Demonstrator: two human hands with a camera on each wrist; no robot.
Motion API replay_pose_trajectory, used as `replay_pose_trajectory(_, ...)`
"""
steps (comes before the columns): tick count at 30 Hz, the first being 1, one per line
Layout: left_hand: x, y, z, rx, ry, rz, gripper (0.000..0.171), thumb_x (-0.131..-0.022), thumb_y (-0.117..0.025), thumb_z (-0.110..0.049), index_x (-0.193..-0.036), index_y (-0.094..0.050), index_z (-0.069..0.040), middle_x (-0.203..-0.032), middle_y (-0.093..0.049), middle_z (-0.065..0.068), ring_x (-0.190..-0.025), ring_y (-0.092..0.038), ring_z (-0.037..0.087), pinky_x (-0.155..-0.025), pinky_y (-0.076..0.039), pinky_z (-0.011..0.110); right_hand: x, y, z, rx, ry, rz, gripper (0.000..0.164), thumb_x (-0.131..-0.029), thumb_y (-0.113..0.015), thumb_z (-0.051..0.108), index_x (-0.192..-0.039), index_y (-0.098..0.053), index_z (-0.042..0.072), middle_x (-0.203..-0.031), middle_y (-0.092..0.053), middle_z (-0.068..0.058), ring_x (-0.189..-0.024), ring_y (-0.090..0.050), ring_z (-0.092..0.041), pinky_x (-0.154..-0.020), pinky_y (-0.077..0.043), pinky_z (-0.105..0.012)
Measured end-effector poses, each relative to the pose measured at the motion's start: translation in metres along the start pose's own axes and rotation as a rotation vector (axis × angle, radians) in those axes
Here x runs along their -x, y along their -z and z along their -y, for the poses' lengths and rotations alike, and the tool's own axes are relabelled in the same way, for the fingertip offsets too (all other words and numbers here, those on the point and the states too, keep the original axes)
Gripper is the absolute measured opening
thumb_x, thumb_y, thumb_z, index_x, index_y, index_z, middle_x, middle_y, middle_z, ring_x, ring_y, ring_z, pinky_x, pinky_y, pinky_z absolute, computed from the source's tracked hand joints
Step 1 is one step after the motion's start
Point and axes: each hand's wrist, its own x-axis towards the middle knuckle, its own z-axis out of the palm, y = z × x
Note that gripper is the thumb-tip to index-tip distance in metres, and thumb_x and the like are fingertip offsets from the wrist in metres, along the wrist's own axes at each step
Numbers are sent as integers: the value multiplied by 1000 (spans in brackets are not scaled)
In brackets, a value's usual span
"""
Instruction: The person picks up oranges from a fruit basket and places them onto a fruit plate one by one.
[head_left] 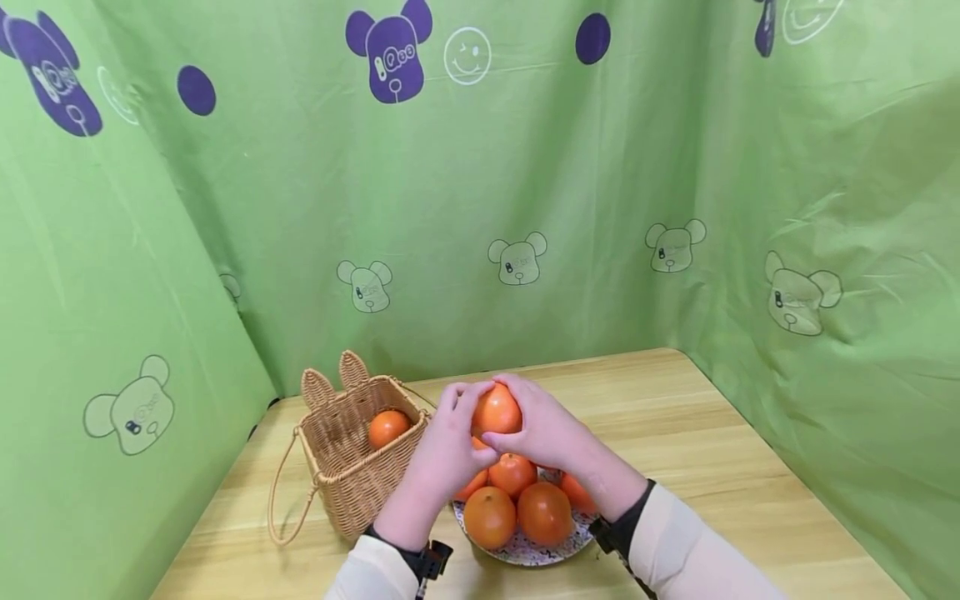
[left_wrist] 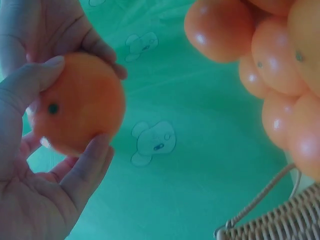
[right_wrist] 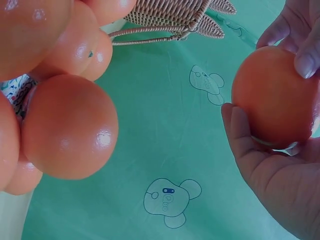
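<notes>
Fingers and thumbs of my left hand (head_left: 447,446) and right hand (head_left: 551,427) curl round one orange (head_left: 498,409) from its two sides. It is held above a heap of oranges (head_left: 513,475) on a speckled plate (head_left: 538,557). In the left wrist view, a small green stem end shows on the held orange (left_wrist: 90,107), near a thumb. The right wrist view has the same orange (right_wrist: 275,95) between both hands, partly covered by fingers. To the left stands a wicker basket (head_left: 367,492) with one orange (head_left: 388,429) inside.
The basket has two ear shapes on its back rim, and a looped handle (head_left: 277,508) hangs at its left. Beneath everything is a light wood table (head_left: 720,483). Green curtains (head_left: 600,167) printed with bear heads enclose the back and sides.
</notes>
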Motion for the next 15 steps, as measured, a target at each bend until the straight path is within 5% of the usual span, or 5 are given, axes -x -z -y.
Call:
replay_pose_trajectory(3, 1, 8, 5, -5, 34, 26, 73, -63, -79, -20, -128, -45, -17, -114, -42, 8, -77, -53, 15, -72, -49, 28, 1, -2, -2, 36, -36, -2, 70, -71, -76, 30, -130, -43, 12, -120, -48, -6, -98, -52, -17, -82, -47, -34)
replay_pose_trajectory(9, 5, 28, 25, 19, 232, 16, 75, -67, -80, -23, -132, -43, -17, -121, -39, 10, -81, -53, 19, -73, -48, 32, 8, -14, -16, 177, -123, 82, 74, -68, -74, 38, -132, -43, 16, -114, -45, -7, -93, -53, -18, -79, -47, -39)
replay_pose_trajectory(15, 10, 35, 41, 51, 315, -28, 69, -69, -78, -20, -129, -45, -15, -114, -40, 10, -76, -50, 16, -68, -45, 29, 18, -32, -32, 309, -37, 155, 68, -65, -68, 41, -126, -48, 19, -113, -48, -4, -95, -50, -18, -79, -43, -39)
